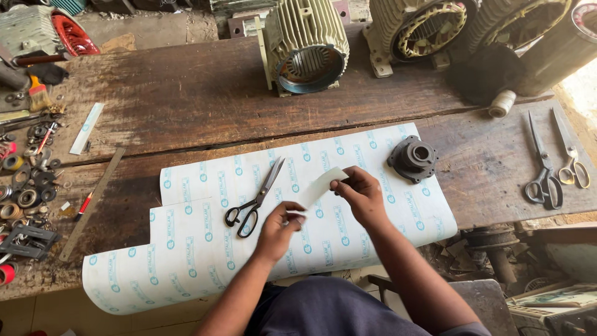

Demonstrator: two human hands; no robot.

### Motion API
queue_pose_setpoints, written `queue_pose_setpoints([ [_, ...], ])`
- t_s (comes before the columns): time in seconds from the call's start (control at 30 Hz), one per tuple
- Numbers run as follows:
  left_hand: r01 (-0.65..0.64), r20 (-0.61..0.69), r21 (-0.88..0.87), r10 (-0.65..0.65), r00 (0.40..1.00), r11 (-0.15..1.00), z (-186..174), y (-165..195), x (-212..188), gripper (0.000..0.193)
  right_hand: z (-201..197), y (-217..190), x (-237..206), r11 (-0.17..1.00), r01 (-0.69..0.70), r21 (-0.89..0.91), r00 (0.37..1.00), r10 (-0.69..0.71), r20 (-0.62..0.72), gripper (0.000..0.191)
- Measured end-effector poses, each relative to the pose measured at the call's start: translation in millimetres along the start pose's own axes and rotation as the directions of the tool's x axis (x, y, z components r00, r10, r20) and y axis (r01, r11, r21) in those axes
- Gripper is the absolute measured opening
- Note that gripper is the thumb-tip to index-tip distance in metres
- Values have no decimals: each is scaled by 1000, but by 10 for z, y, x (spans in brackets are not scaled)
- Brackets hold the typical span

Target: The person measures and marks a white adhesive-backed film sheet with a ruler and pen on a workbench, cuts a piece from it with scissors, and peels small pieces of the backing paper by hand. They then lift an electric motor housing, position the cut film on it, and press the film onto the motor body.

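Far left of the bench point(186, 93): a scatter of washers, rings and bearings point(28, 180), a small brush point(38, 94), a loose white strip point(87, 128), a metal ruler point(93, 202) lying diagonally and a red pen point(84, 203) just beside it. Centre: a large white printed sheet point(186, 249) spread across the front plank, its near edge hanging over the bench edge. Black scissors point(254, 198) lie closed on the sheet, blades pointing up and right. Left hand point(278, 231) is just right of the scissor handles, thumb and forefinger pressed on the lower end of a small white paper piece point(320, 185). Right hand point(359, 196) pinches the upper end of the same piece; the piece is held slightly above the sheet, between both hands, tilted up to the right. Right of the hands: a dark flanged casting point(413, 158) rests on the sheet's upper right corner. Back row: three finned motor housings point(305, 43). Far right: two more pairs of scissors point(547, 165) lie side by side on the plank, near a white spool point(501, 104).
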State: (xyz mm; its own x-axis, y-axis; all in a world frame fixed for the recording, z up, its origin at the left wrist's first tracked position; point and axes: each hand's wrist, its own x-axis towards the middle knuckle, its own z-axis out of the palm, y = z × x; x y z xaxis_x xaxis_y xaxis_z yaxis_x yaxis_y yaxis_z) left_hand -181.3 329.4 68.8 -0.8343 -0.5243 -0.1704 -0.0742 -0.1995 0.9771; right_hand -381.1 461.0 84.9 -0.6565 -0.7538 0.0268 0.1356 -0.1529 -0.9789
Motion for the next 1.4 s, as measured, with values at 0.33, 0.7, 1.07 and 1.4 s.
queue_pose_setpoints([
  [0.33, -106, 133, 55, 98, 986, 993, 163, 793, 224, 19, 126, -439, -105, 975, -32, -222, 947, 100, 305, 12],
  [0.7, -193, -23, 143, 198, 980, 971, 398, 828, 103, 14, 207, -304, -244, 1000, 6, 8, 994, -7, 112, 17],
  [1.07, -218, -151, -24, 212, 966, 976, 391, 438, 376, 5, 279, -71, 36, 989, -84, 122, 994, 74, 85, 5],
  [1.4, -214, -101, -260, 194, 976, 941, 446, 413, 355, 4, 298, -18, -50, 997, 47, 58, 999, -47, -14, 8],
])
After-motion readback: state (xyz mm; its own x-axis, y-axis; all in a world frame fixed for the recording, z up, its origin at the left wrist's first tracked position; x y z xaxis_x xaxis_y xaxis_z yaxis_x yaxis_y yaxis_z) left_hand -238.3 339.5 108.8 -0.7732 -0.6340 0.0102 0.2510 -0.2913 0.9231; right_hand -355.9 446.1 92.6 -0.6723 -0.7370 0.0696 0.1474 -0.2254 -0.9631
